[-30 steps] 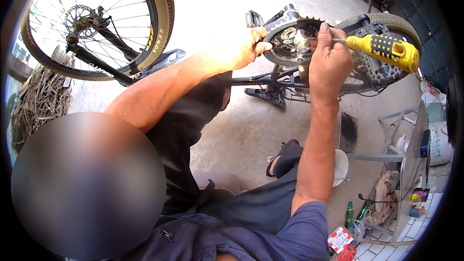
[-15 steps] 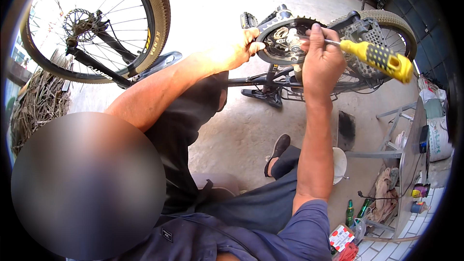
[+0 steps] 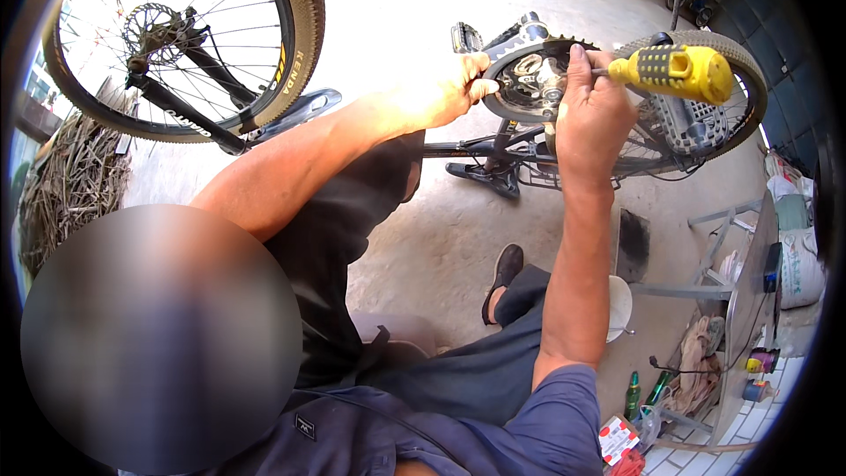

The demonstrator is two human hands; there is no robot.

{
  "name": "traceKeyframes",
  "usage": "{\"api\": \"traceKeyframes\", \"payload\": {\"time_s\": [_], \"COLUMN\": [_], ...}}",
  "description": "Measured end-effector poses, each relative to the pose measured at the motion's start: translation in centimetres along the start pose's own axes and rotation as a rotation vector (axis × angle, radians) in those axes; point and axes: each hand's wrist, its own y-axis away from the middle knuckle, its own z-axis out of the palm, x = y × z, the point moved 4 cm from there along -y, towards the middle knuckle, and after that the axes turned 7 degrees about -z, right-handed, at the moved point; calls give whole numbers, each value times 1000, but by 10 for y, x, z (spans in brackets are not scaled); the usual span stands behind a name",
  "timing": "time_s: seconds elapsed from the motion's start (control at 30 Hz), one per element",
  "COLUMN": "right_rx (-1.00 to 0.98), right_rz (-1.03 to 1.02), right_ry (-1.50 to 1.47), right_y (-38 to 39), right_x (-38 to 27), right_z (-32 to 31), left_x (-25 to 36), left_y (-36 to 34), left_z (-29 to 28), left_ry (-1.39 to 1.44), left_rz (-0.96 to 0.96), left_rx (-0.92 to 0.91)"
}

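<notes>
My left hand (image 3: 454,88) is closed on the left rim of the black-and-silver chainring (image 3: 520,97), thumb and fingers pinching its edge, in bright light. My right hand (image 3: 590,106) is wrapped round the metal shaft of a screwdriver at the chainring's right side, thumb pointing up. Its yellow handle (image 3: 683,75), with black dotted grip, sticks out rightward past my hand; the tip is hidden among the fingers and rings. The crank arm and a pedal (image 3: 465,38) lie behind the chainring, on a black bicycle frame (image 3: 467,148).
A front wheel (image 3: 295,35) is at upper left beside dry sticks (image 3: 70,185); the rear wheel (image 3: 749,106) is at right. A metal folding table (image 3: 740,317), sacks (image 3: 797,269), green bottles (image 3: 633,397) and a red-and-white box (image 3: 619,441) are along the right. My shod foot (image 3: 504,273) is below.
Since half a second ago the screwdriver handle has swung upward to lie nearer level, and the chainring and my hands sit slightly lower and rightward in view. My foot shifted earlier in that second.
</notes>
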Motion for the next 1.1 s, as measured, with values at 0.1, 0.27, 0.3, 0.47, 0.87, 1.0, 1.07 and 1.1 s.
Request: {"api": "traceKeyframes", "payload": {"time_s": [0.1, 0.27, 0.3, 0.47, 0.87, 1.0, 1.07, 1.1], "right_rx": [45, 206, 164, 16, 88, 91, 52, 35], "right_rz": [28, 183, 201, 125, 140, 140, 101, 36], "right_ry": [-16, -316, -303, -114, -208, -179, -125, -61], "right_y": [3, -5, -6, -2, 5, 1, 2, 4], "right_x": [7, 3, 4, 3, 16, 11, 9, 12], "right_z": [0, -19, -19, -13, -6, -13, -11, -7], "left_x": [-1, 2, 4, 4, -2, 2, 5, 8], "left_y": [-2, 2, 2, 0, -3, 2, 4, 5], "left_z": [1, -1, -2, -4, 4, -1, -3, -5], "left_ry": [-4, -55, -68, -112, -28, -71, -110, -140], "left_rz": [22, -9, -25, 8, -8, -23, -32, -40], "left_rx": [9, 14, 8, 7, 25, 47, 65, 71]}}
